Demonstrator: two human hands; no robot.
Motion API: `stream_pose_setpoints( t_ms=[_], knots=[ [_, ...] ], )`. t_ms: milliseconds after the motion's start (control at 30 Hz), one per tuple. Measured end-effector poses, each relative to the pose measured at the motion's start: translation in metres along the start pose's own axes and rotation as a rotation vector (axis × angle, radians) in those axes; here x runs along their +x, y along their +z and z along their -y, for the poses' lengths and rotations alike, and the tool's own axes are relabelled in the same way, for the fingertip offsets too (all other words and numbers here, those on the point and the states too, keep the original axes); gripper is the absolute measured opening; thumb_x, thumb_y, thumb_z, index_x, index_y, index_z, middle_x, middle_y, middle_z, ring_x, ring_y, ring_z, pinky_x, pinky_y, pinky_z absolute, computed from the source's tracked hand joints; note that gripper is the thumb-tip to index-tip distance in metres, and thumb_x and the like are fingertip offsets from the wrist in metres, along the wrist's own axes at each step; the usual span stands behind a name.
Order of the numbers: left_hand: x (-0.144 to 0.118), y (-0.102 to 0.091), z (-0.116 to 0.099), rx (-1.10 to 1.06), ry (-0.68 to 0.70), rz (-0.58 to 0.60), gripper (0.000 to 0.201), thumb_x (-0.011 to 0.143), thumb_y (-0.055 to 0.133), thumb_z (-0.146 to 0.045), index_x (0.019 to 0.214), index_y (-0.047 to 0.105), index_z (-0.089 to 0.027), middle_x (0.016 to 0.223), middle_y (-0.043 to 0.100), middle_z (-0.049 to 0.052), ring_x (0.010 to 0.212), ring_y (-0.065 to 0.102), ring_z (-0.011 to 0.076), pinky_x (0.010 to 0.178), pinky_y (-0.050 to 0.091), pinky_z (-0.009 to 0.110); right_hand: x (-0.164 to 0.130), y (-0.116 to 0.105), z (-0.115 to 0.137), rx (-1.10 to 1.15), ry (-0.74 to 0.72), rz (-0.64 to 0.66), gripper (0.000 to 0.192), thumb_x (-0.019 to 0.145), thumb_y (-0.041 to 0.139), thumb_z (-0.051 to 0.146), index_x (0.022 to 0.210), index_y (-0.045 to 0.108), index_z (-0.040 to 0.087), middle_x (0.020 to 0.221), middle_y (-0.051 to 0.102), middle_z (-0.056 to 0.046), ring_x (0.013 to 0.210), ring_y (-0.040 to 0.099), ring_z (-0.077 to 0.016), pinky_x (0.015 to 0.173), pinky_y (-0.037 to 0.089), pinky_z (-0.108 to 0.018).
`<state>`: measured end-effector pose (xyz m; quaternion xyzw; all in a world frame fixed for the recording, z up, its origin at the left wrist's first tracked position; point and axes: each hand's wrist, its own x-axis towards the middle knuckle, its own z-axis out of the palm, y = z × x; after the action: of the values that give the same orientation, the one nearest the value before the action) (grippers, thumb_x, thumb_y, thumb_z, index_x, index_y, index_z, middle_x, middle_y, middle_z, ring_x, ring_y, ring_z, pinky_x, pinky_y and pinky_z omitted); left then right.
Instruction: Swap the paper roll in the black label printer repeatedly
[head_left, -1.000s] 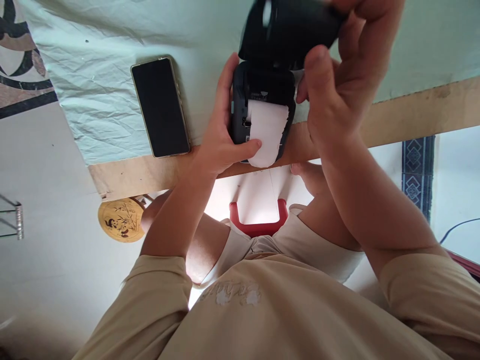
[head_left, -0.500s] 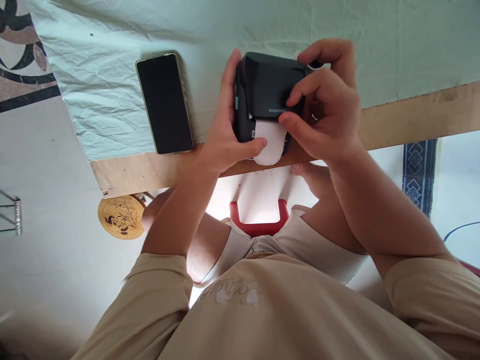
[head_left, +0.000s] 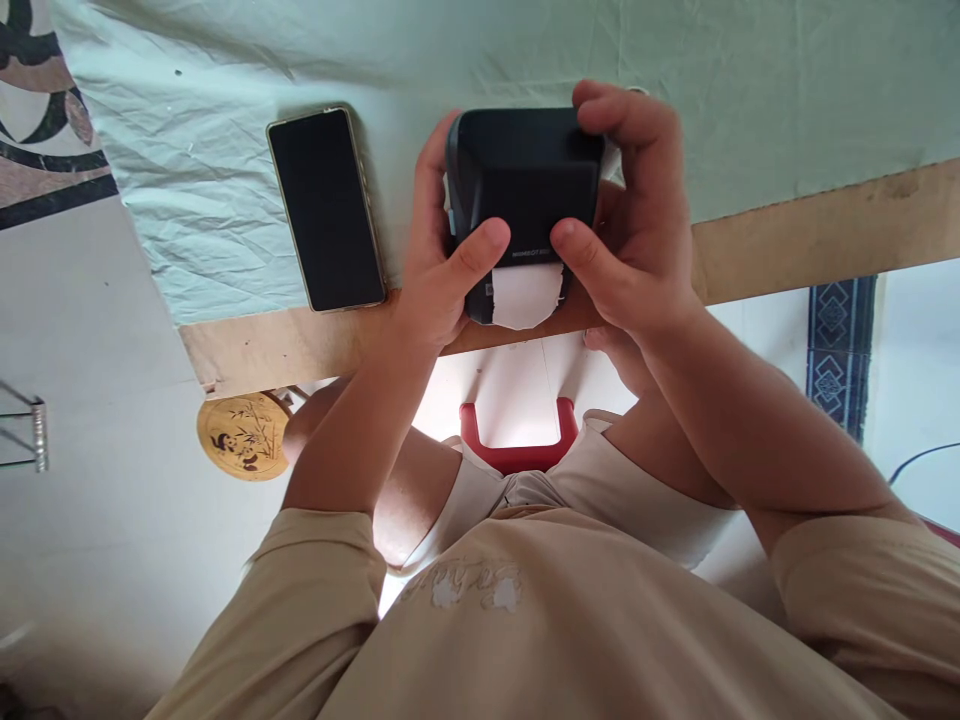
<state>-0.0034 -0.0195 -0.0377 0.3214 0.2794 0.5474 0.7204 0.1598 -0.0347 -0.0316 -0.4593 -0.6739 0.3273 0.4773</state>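
Between my two hands is a black label printer (head_left: 529,175), near the front edge of the table. A white paper strip (head_left: 527,296) with a ragged, curved end sticks out of its front. My left hand (head_left: 442,255) grips the printer's left side, its thumb on the lower left of the lid. My right hand (head_left: 637,220) holds the right side, with the thumb by the lid's front edge and a fingertip on the far right corner. A small pale round thing behind my right fingers is mostly hidden.
A phone (head_left: 327,208) with a dark screen lies left of the printer on the pale green cloth (head_left: 787,110). The table's bare wooden edge (head_left: 270,350) runs along the front. Below are a red stool (head_left: 517,458) and a round wooden stool top with a panda picture (head_left: 244,436).
My right hand has shifted from the printer's right front to a grip on its side. My left thumb has moved from the paper onto the lid. The printer has turned straighter and moved slightly left.
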Motion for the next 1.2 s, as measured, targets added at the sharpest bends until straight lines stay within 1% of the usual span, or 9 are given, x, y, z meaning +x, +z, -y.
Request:
stream_pose_setpoints(
  t_ms=[67,133,267,333,600,767,967,1133,1200],
  knots=[
    [-0.004,0.000,-0.002,0.052,0.044,0.097,0.043,0.068,0.078,-0.040,0.106,0.061,-0.032,0.103,0.063,-0.001,0.107,0.058,0.0221,0.087,0.049,0.032,-0.001,0.002,0.000,0.061,0.059,0.024,0.059,0.078,0.059,0.054,0.130,0.037,0.035,0.140,0.040,-0.001,0.105,0.058,-0.0140,0.064,0.051,-0.019],
    [-0.007,0.000,-0.004,0.105,0.022,0.117,0.028,0.078,0.068,-0.035,0.105,0.060,-0.029,0.099,0.065,0.000,0.106,0.060,0.0220,0.082,0.051,0.032,-0.002,0.004,-0.002,0.138,0.103,0.056,0.067,0.077,0.059,0.057,0.134,0.031,0.036,0.132,0.047,-0.001,0.096,0.060,-0.0115,0.064,0.051,-0.019],
    [-0.011,0.001,-0.005,0.153,0.027,0.109,0.026,0.081,0.061,-0.037,0.106,0.059,-0.029,0.103,0.064,0.001,0.108,0.062,0.0236,0.083,0.052,0.035,0.001,0.007,-0.006,0.293,0.135,0.151,0.078,0.075,0.057,0.064,0.138,0.022,0.033,0.105,0.058,0.001,0.082,0.060,-0.0082,0.069,0.052,-0.021],
    [-0.010,0.001,-0.004,0.143,0.043,0.105,0.028,0.079,0.062,-0.038,0.106,0.059,-0.030,0.102,0.063,0.001,0.110,0.062,0.0244,0.085,0.053,0.037,0.002,0.007,-0.007,0.316,0.145,0.187,0.078,0.075,0.058,0.065,0.137,0.023,0.033,0.102,0.059,0.001,0.080,0.058,-0.0074,0.070,0.052,-0.022],
    [-0.007,-0.001,-0.002,0.163,0.038,0.122,0.033,0.075,0.065,-0.041,0.107,0.058,-0.035,0.103,0.062,-0.001,0.123,0.054,0.0248,0.091,0.052,0.038,0.003,0.006,-0.014,0.235,0.106,0.180,0.083,0.071,0.053,0.074,0.137,0.022,0.033,0.119,0.053,-0.002,0.093,0.060,-0.0116,0.076,0.054,-0.025],
    [-0.006,-0.003,-0.001,0.073,0.082,0.172,0.027,0.080,0.064,-0.032,0.107,0.060,-0.031,0.100,0.062,0.000,0.129,0.049,0.0235,0.097,0.048,0.036,0.003,0.006,-0.017,0.171,0.092,0.181,0.081,0.075,0.052,0.071,0.139,0.022,0.032,0.121,0.053,-0.003,0.099,0.059,-0.0124,0.079,0.054,-0.024],
    [-0.005,-0.002,-0.004,0.104,0.068,0.158,0.034,0.078,0.066,-0.041,0.108,0.061,-0.026,0.106,0.066,0.002,0.128,0.048,0.0265,0.097,0.046,0.035,0.002,0.007,-0.011,0.137,0.087,0.165,0.077,0.077,0.050,0.069,0.139,0.021,0.034,0.124,0.052,-0.002,0.097,0.060,-0.0121,0.079,0.054,-0.025],
    [-0.007,0.004,-0.004,0.120,0.072,-0.019,0.025,0.089,0.049,-0.041,0.091,0.068,-0.025,0.095,0.069,-0.002,0.109,0.057,0.0199,0.099,0.045,0.032,-0.001,0.003,0.002,0.070,0.051,0.064,0.052,0.088,0.033,0.061,0.134,0.033,0.036,0.138,0.044,0.002,0.124,0.049,-0.0151,0.096,0.052,-0.027],
    [-0.006,0.004,-0.003,0.114,0.049,-0.043,0.028,0.091,0.044,-0.039,0.090,0.068,-0.025,0.095,0.070,-0.004,0.103,0.058,0.0177,0.098,0.045,0.030,-0.001,0.001,0.005,0.041,0.034,0.033,0.047,0.090,0.031,0.056,0.132,0.037,0.036,0.137,0.044,0.003,0.126,0.047,-0.0151,0.094,0.052,-0.026]
  ],
)
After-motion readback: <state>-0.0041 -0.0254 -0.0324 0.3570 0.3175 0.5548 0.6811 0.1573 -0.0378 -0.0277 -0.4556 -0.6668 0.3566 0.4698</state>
